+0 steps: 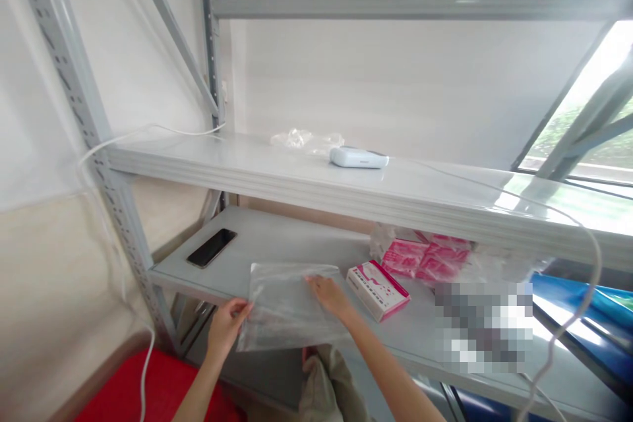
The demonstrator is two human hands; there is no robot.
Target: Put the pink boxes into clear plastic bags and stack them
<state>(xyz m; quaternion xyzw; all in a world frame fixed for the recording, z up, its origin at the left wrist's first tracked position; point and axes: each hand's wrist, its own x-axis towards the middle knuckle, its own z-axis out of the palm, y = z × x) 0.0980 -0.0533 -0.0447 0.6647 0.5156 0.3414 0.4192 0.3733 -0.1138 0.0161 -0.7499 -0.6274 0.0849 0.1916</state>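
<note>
A clear, flat plastic bag (291, 316) lies partly on the lower grey shelf and hangs over its front edge. My left hand (228, 324) pinches the bag's left edge between thumb and fingers. On the upper right part of the bag is my right hand (327, 295), its fingers closed together against the film; the exact grip is partly hidden. Just right of that hand sits a pink and white box (378, 290), apart from the bag. A black phone (212, 248) lies flat on the shelf to the left.
Pink packets in clear wrapping (428, 256) lie behind the box. The upper shelf (277, 168) carries a pale blue device (359, 157) and crumpled clear plastic (306, 140). A white cable (591, 290) hangs at right. Below left is a red surface (148, 386).
</note>
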